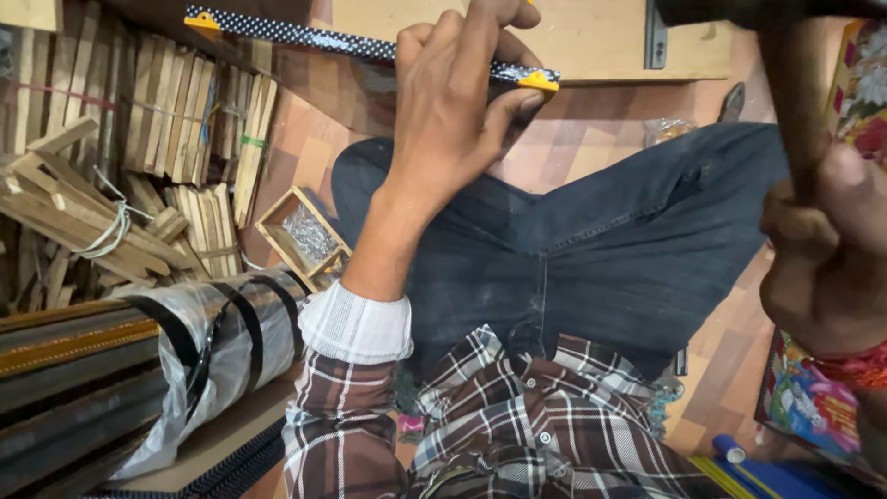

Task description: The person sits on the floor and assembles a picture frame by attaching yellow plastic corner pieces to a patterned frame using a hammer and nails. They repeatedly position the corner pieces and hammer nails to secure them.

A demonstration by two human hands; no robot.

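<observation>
My left hand (457, 111) reaches forward over my knee and pinches the right end of a long dark dotted frame strip (305, 37) with yellow corner pieces. My right hand (827, 249) is raised at the right edge, fist closed around the wooden handle of a hammer (793, 102); its dark head shows at the top right. I sit cross-legged in dark jeans and a plaid shirt.
A light wooden board (591, 37) lies beyond the strip. Bundles of wooden sticks (157, 139) fill the left floor. A small wooden box of nails (307, 236) sits by my left knee. Plastic-wrapped frame mouldings (139, 360) lie at lower left. Colourful pictures (813, 402) lie at right.
</observation>
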